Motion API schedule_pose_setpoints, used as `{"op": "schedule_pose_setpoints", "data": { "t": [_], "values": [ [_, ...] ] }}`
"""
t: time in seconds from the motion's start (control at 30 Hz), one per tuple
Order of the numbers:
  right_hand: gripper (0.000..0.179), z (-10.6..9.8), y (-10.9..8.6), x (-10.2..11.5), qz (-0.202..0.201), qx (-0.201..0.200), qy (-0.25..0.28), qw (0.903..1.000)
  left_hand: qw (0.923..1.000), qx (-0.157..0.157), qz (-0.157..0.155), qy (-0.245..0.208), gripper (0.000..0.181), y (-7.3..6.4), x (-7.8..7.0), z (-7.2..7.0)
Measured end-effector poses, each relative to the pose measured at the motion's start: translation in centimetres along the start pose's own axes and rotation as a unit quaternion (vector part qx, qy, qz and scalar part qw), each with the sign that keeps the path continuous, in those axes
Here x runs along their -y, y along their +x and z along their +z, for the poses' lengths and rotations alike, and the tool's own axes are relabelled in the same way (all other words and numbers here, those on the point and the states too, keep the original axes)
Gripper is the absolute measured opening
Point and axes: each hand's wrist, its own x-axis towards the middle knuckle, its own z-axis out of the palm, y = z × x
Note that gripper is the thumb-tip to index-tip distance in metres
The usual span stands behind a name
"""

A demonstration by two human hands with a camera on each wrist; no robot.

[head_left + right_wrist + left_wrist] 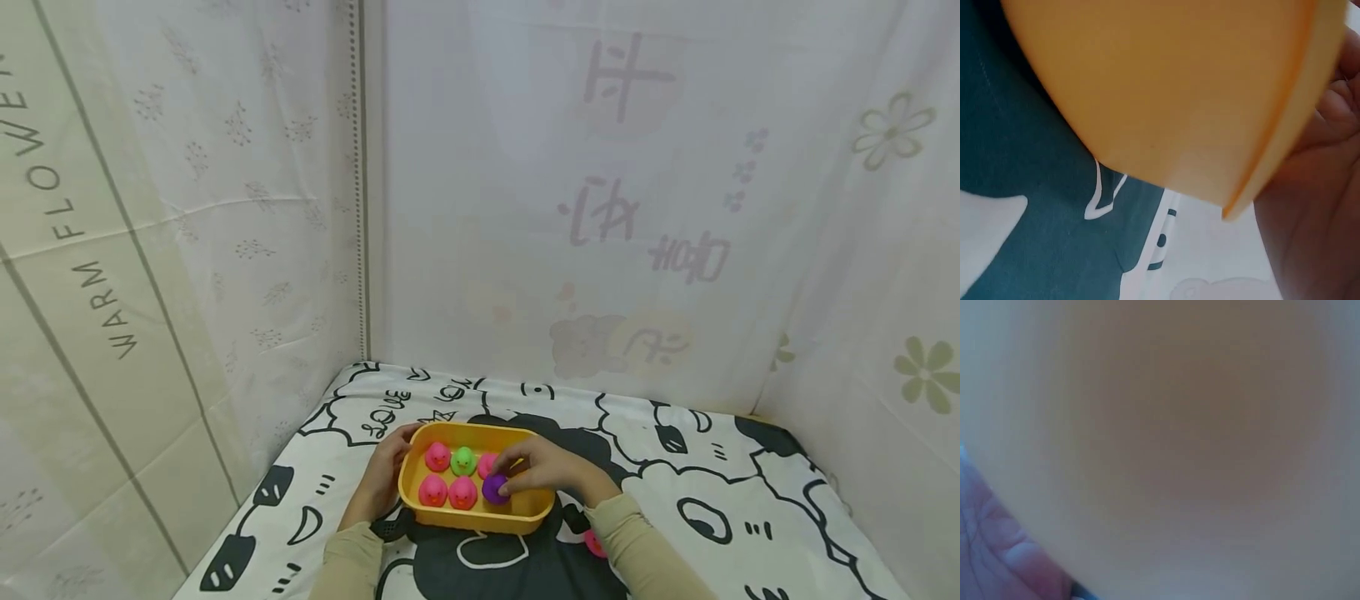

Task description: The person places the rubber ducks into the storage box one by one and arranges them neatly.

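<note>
A yellow plastic basket (480,521) sits on the patterned cloth in the head view. Inside it are several pink toy ducks (462,492) and a green toy duck (463,461). My left hand (386,471) holds the basket by its left end, its thumb hard to make out. Over the right part of the basket, my right hand (543,467) pinches a rounded purple toy duck (494,489), partly hidden by the fingers. One pink duck (486,464) is partly covered by that hand. The basket's wall (1179,94) fills much of the right wrist view; the left wrist view is badly blurred.
Black-and-white cartoon cloth (705,500) covers the surface. A pink object (594,543) lies on it by the right forearm, partly hidden. Pale printed curtains (525,208) hang behind and at both sides.
</note>
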Motion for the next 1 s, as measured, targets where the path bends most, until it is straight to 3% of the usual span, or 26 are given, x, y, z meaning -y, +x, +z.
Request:
{"op": "schedule_pose_setpoints", "data": {
  "t": [0.67, 1.0],
  "values": [
    [0.027, 1.3, 0.3, -1.1, -0.009, 0.002, -0.049, 0.9988, 1.0, -0.001, -0.005, -0.001, 0.049, -0.1, 0.2, -0.1],
    [0.026, 1.1, 0.1, -0.4, -0.009, -0.002, -0.079, 0.9968, 0.9999, -0.003, 0.002, -0.016, 0.049, 0.1, 0.2, 0.1]
  ]
}}
